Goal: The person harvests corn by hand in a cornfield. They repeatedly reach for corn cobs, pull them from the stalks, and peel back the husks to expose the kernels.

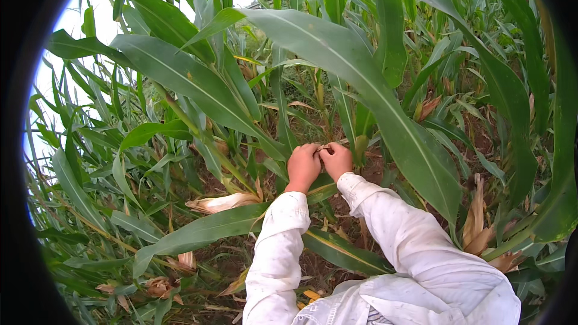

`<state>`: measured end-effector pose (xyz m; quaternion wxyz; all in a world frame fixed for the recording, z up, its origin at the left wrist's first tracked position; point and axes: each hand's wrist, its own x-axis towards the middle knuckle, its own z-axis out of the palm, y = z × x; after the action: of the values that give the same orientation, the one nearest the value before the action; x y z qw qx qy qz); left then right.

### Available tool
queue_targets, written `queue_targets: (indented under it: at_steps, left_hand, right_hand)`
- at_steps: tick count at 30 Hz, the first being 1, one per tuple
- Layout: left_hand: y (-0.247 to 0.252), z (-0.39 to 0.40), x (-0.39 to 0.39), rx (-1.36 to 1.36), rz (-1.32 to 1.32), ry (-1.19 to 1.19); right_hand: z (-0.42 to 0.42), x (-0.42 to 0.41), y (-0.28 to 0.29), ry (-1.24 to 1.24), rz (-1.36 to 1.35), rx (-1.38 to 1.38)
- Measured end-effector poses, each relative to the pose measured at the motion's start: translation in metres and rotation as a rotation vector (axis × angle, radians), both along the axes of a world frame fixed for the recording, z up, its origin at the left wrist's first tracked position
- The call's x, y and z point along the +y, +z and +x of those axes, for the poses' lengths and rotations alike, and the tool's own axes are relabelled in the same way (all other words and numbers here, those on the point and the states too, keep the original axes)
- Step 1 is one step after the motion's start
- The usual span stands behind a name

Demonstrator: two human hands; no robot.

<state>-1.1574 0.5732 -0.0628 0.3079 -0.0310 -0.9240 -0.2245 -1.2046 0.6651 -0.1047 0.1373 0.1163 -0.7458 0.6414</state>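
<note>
My left hand (303, 167) and my right hand (337, 160) meet in front of me among maize plants, fingertips nearly touching. Between them they pinch a small brownish dry plant piece (321, 148), perhaps a husk tip; my fingers hide most of it. A broad maize leaf (361, 72) arches above and to the right of the hands. Left of my left wrist, an ear of maize in a pale dry husk (226, 202) hangs on its stalk. A green leaf (203, 234) passes beside my left sleeve.
More dry-husked ears stand at the right (476, 216) and lower left (160, 287). A slanting maize stalk (212, 149) rises left of my hands. Yellow maize (311, 295) shows low beside my white clothing. Brown soil and dry litter lie beneath; dense maize surrounds me.
</note>
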Motion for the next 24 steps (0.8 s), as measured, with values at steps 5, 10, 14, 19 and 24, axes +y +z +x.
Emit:
queue_targets:
  at_steps: [5,10,14,19,24]
  left_hand:
    - [0.007,-0.008,0.016,-0.077,-0.041,0.010]
    - [0.002,0.013,0.003,-0.009,-0.104,-0.051]
    - [0.000,0.010,0.000,0.005,-0.054,0.010]
    - [-0.018,0.002,-0.036,0.117,-0.094,0.124]
    - [-0.010,0.021,-0.043,-0.155,-0.146,0.258]
  right_hand:
    - [-0.035,-0.009,-0.064,0.032,-0.690,-0.254]
    - [0.015,-0.005,-0.022,0.319,-1.024,-0.688]
    - [0.018,-0.005,-0.041,0.482,-1.226,-0.647]
    - [0.001,0.017,-0.110,0.793,-0.604,-0.671]
    - [0.050,0.030,-0.152,0.552,0.489,-0.222]
